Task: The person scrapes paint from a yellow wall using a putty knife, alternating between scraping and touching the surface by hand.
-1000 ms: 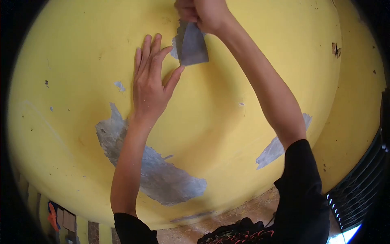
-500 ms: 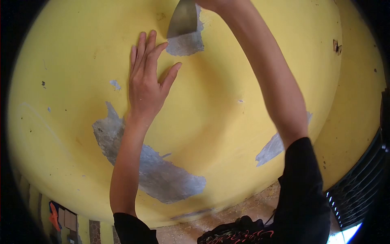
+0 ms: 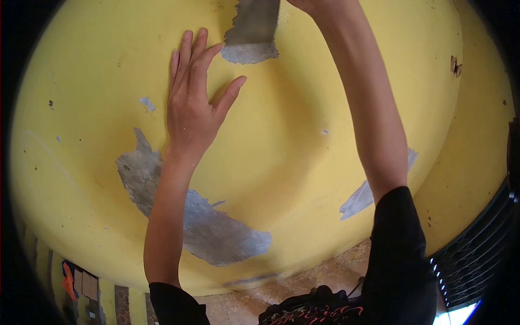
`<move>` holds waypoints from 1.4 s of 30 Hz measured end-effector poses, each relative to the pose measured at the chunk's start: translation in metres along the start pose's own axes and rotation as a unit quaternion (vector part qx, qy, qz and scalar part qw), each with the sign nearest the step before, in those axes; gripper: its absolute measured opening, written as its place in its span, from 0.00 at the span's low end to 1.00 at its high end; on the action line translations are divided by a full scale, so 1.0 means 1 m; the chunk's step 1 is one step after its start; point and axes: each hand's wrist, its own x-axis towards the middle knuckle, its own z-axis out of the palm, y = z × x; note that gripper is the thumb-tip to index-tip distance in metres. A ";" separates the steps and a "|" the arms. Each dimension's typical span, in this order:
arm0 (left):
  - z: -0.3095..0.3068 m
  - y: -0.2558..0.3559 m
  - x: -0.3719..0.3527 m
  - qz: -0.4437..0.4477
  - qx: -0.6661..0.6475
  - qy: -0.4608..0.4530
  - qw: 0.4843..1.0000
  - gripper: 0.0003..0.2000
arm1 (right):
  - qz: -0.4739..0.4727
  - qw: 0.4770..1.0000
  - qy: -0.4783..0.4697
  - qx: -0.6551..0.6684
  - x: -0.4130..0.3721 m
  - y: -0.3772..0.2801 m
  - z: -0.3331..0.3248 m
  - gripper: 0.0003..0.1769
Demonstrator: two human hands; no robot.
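Room inside building, perhaps home; exact kind hard to tell. Yellow painted wall [image 3: 281,141] spreads all round right hand's [image 3: 314,5] grip, bare grey patches [image 3: 225,235] showing through: one just left of grip, larger one well below and left, another below and right. Small broken hole [image 3: 455,66] off to right of grip. Far below grip, strip of brownish floor [image 3: 325,271]. Low right, dark metal grille [image 3: 471,252], bright light [image 3: 461,314] at its foot. Far low left, yellow bars [image 3: 107,298], orange thing [image 3: 68,281] nearby, too small to name.
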 end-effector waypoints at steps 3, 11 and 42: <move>0.000 -0.002 0.000 0.005 -0.001 -0.001 1.000 0.28 | 0.035 0.998 0.016 -0.043 -0.007 0.008 0.004 0.21; 0.000 -0.001 0.000 0.006 -0.001 0.003 1.000 0.29 | -0.027 0.998 -0.053 -0.013 -0.005 0.003 -0.002 0.20; 0.003 0.000 -0.003 0.002 0.018 -0.006 1.000 0.38 | 0.011 0.996 0.014 -0.091 -0.008 0.024 -0.001 0.20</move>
